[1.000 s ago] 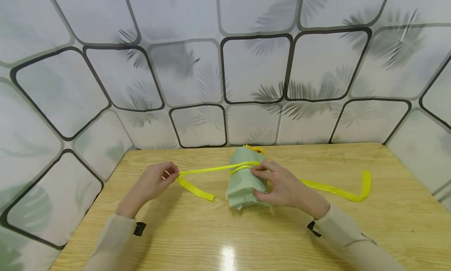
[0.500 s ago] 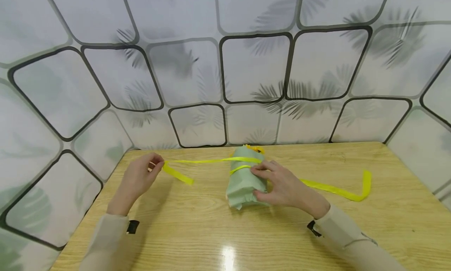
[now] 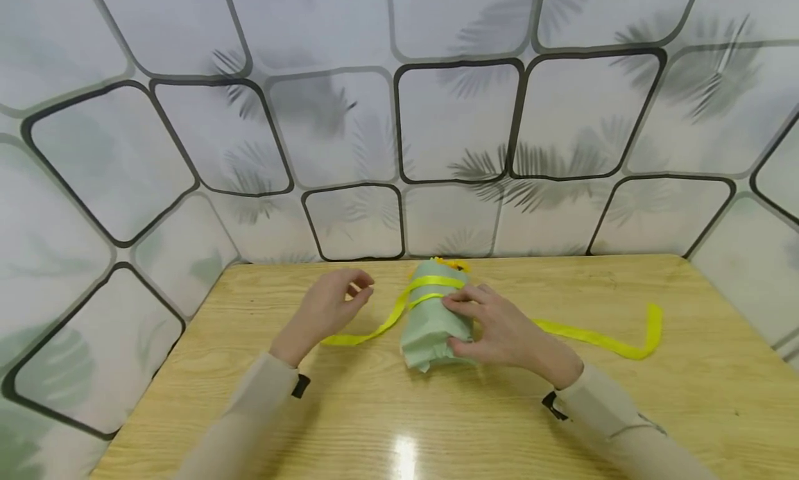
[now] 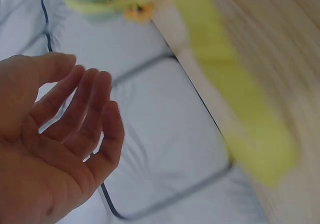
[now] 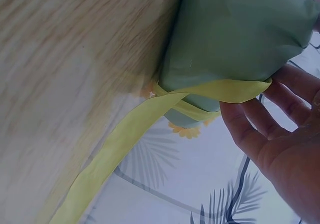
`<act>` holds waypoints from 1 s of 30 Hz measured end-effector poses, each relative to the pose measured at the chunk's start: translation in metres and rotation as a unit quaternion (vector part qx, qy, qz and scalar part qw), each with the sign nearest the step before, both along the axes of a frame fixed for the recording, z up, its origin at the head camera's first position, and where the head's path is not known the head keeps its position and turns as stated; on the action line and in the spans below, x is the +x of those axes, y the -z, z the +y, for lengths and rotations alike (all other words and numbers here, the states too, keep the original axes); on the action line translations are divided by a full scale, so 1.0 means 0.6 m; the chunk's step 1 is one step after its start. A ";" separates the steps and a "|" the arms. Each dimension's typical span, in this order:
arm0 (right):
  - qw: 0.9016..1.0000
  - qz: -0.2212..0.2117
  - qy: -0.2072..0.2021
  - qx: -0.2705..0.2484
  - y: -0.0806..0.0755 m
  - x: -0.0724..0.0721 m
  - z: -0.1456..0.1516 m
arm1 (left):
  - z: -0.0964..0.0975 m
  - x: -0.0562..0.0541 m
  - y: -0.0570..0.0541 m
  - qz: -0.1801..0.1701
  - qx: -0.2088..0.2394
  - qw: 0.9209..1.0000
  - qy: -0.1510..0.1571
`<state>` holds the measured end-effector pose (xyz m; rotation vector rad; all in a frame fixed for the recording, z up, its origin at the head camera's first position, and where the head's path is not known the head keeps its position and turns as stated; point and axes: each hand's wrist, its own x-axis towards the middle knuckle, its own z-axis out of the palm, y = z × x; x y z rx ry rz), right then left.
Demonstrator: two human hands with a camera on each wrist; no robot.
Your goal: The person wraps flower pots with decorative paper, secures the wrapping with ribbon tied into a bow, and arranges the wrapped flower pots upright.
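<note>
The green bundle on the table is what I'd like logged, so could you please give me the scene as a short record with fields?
Main item: green bundle on a wooden table
Binding: yellow ribbon around the bundle, tails running out to both sides
Right hand: holding the bundle, fingers touching the ribbon
Left hand: holding nothing, left of the bundle
Far end: yellow-orange petals showing
Backdrop: pale, leaf-printed

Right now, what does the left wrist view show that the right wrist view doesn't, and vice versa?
Left wrist only: the left hand, holding nothing, and a blurred free end of the yellow ribbon.
Right wrist only: the right hand gripping the green-wrapped bundle, with the ribbon clearly crossing itself.
Both: the bundle, the ribbon, orange petals, the wooden table and the patterned backdrop.
</note>
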<state>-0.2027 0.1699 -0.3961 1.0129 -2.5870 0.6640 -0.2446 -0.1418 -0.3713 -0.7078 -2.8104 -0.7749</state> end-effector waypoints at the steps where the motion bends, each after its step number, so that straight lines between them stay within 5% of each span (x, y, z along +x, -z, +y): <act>1: 1.000 0.001 0.000 0.000 0.001 0.000 0.000 | 0.020 -0.002 -0.001 0.005 0.008 1.000 0.013; 5: 1.000 0.007 -0.004 -0.007 0.001 -0.001 -0.001 | 0.081 -0.013 0.002 -0.001 0.041 0.998 0.055; 10: 1.000 0.015 -0.005 -0.004 -0.001 0.000 -0.001 | 0.116 -0.026 0.014 -0.020 0.048 0.995 0.090; 30: 1.000 0.017 -0.011 -0.012 0.000 -0.004 -0.003 | 0.103 0.007 0.004 0.023 0.047 0.986 0.155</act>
